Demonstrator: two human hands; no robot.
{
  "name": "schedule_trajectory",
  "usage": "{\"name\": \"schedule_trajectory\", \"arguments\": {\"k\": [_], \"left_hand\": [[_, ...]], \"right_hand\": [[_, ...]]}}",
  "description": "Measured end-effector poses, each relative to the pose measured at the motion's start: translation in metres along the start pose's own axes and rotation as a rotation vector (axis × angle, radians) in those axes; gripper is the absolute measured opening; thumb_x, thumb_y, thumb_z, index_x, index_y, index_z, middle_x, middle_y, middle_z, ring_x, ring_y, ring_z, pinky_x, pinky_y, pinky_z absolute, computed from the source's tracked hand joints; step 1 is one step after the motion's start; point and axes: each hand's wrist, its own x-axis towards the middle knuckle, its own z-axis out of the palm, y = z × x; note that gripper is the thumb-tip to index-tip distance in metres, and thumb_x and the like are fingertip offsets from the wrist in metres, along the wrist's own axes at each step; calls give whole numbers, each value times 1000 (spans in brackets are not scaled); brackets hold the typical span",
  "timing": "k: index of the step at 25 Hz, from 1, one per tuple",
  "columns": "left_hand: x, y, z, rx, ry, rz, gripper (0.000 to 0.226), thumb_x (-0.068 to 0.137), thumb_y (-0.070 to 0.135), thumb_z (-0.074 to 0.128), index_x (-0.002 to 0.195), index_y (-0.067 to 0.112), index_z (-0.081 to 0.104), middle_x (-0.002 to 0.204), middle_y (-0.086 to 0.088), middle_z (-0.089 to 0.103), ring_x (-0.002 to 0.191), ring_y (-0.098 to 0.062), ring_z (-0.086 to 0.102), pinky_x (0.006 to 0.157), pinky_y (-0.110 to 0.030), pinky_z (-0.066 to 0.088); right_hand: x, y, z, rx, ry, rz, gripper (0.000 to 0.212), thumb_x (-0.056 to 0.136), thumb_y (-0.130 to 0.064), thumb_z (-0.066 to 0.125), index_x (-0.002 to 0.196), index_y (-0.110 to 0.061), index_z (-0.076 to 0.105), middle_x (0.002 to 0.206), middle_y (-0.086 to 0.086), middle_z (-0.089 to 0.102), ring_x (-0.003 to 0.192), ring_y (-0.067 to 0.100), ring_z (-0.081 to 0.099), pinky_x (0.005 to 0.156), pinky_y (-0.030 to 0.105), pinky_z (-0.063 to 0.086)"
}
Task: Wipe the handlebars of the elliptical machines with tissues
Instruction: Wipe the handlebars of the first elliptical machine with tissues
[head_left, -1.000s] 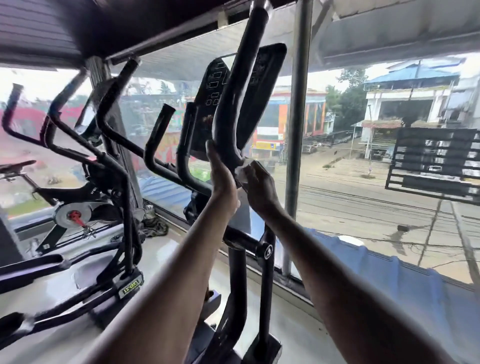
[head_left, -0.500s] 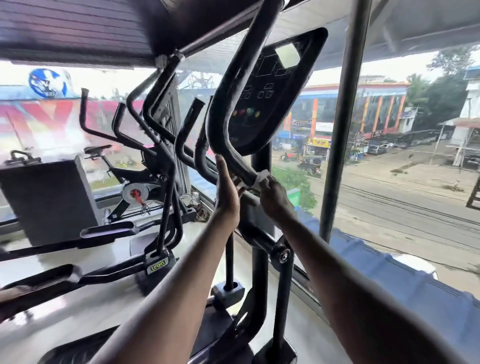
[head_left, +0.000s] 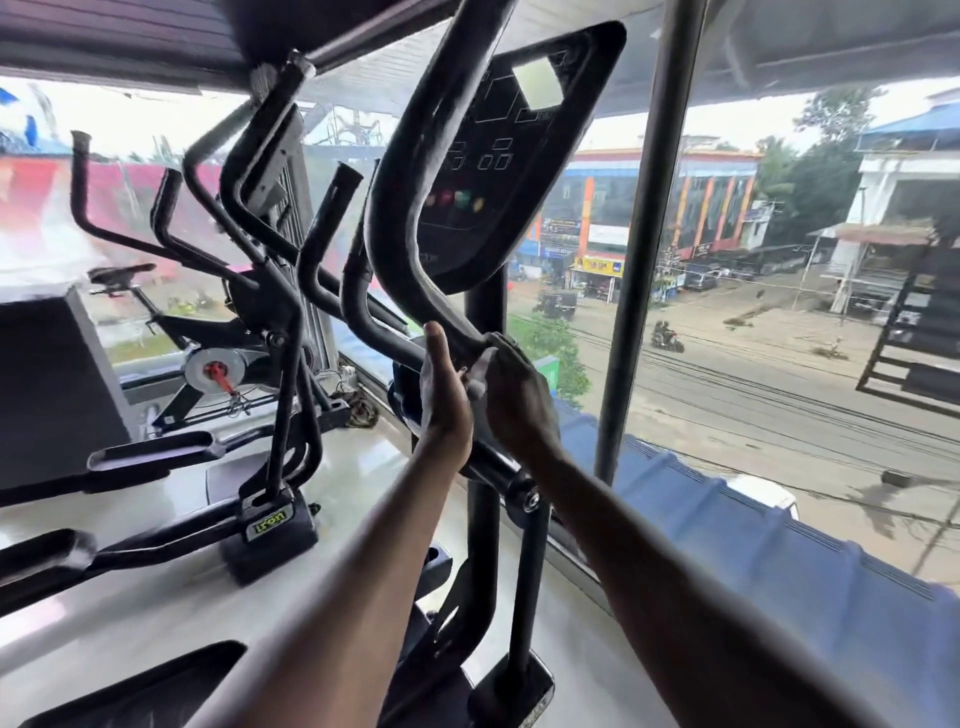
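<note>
The near elliptical's black handlebar (head_left: 415, 171) curves from the top of the frame down past the console (head_left: 498, 156) to its lower bend. My left hand (head_left: 441, 395) grips that lower bend from the left, thumb up along the bar. My right hand (head_left: 514, 395) wraps the same bar from the right, holding a white tissue (head_left: 479, 371) pressed against the bar. Only a strip of the tissue shows between my hands.
A second elliptical (head_left: 270, 291) with several black handlebars stands to the left, and an exercise bike (head_left: 208, 364) sits beyond it by the window. A dark box (head_left: 52, 384) is at far left. A window post (head_left: 644, 234) rises just right of my hands.
Both hands have slid down the handlebar from its straighter middle section to the lower bend, the tissue going along with my right hand. My view has swung left and closer.
</note>
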Motion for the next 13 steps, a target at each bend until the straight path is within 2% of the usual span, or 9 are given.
{"name": "schedule_trajectory", "arguments": {"k": [2,3,4,6,7,9,10,12,13], "left_hand": [[0,-6,2,-6,27,7,64,90,69,37,115,17,63,110,0,71,99,-11,68,88,-28,52],[1,-10,3,37,34,1,77,81,78,40,121,15,62,119,-4,68,109,-15,65,98,-33,48],[1,-13,5,46,70,-9,88,73,83,41,125,15,60,125,-6,65,116,-18,61,103,-35,45],[3,-21,12,47,110,-7,97,66,86,41,129,15,57,129,-6,63,120,-18,59,105,-35,44],[3,-24,15,94,136,14,96,69,87,41,129,14,57,127,-5,64,118,-17,60,102,-34,45],[6,-33,20,65,184,56,76,86,75,34,121,13,61,112,-3,69,102,-14,66,86,-28,52],[5,-35,24,36,209,69,68,92,68,30,118,14,62,107,-2,70,95,-11,67,77,-24,52],[1,-34,27,68,279,93,70,90,68,33,128,15,57,117,-4,67,100,-11,65,69,-19,52],[0,-31,25,75,322,125,72,88,66,37,134,13,53,122,-6,65,103,-15,64,68,-19,53]], "right_hand": [[-3,10,0,22,15,-123,45,92,-16,39,134,-13,55,141,2,53,123,14,49,91,20,39],[-2,23,-3,-7,-7,-131,46,91,-16,38,133,-10,56,140,5,54,125,18,50,93,21,39],[4,36,-7,-39,-24,-118,46,88,-17,36,126,-6,59,135,11,57,123,25,53,92,25,41],[15,44,-13,-76,-111,-29,41,84,-22,32,102,-4,64,119,16,64,110,34,58,81,32,39],[17,40,-15,-65,-146,-50,37,87,-22,32,97,-6,63,117,15,64,110,33,58,79,32,37],[17,40,-17,50,-162,-197,42,91,-24,35,115,-4,64,130,12,60,119,29,55,93,28,37],[18,48,-20,90,-171,-271,51,89,-30,34,122,-2,61,134,12,58,123,29,53,100,30,37],[24,68,-26,11,-227,-331,65,84,-41,27,120,1,61,129,18,60,122,33,52,105,43,37],[31,71,-24,-29,-261,-298,56,88,-38,29,113,-1,63,121,19,63,118,35,54,100,45,39]]}}
